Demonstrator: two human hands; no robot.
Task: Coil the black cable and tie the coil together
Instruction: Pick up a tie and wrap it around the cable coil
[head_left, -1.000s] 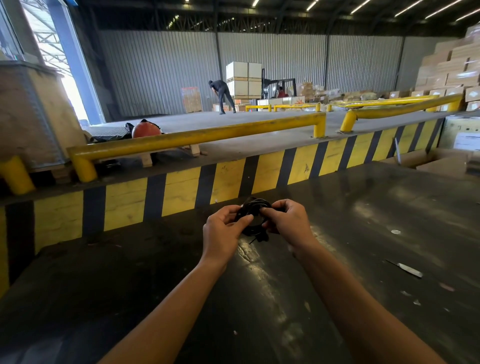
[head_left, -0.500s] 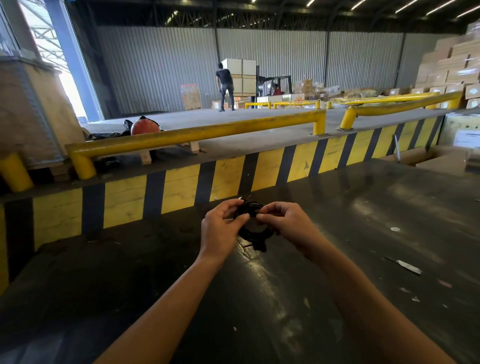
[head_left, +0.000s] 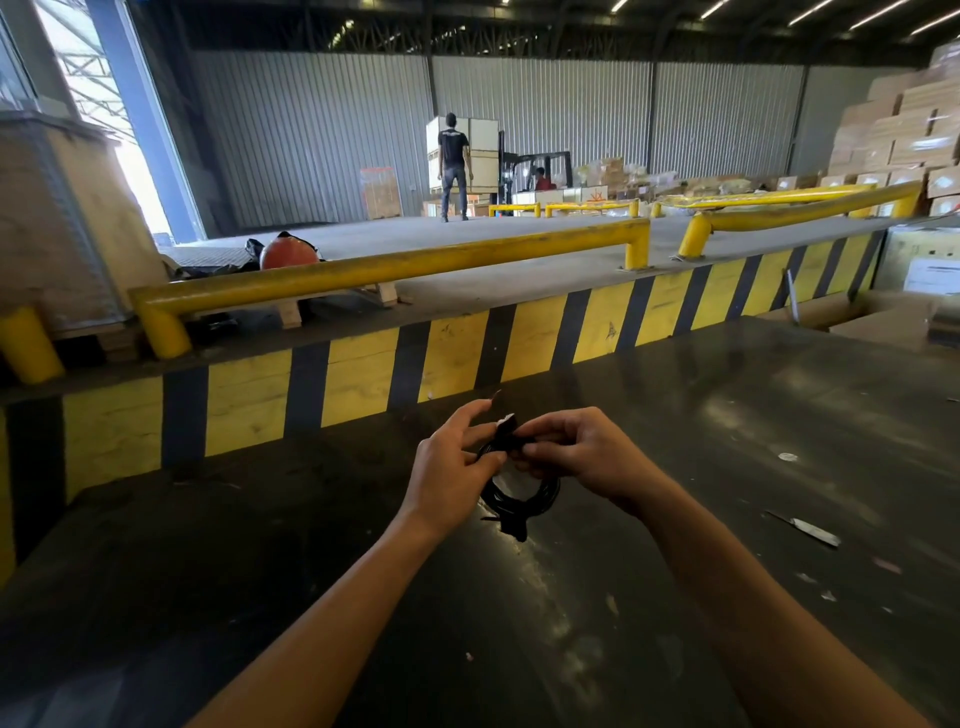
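Observation:
The black cable (head_left: 519, 500) is a small round coil hanging just above the dark table (head_left: 260, 571). A black tie strap wraps its lower edge and sticks out below. My left hand (head_left: 451, 467) pinches the coil's top from the left, index finger raised. My right hand (head_left: 576, 451) grips the top from the right, fingers curled over it. A short strap end with a pale tip pokes up between the two hands. The coil's upper part is hidden by my fingers.
A small knife-like blade (head_left: 808, 529) lies on the table to the right, with pale scraps around it. A yellow-and-black striped wall (head_left: 363, 374) bounds the table's far side. Cardboard boxes (head_left: 883, 325) sit at the far right. A person (head_left: 453, 166) stands far off.
The coil has dropped from an upright hold between my fingertips and now hangs below my hands. Both hands have closed together on its top. The distant person has straightened up.

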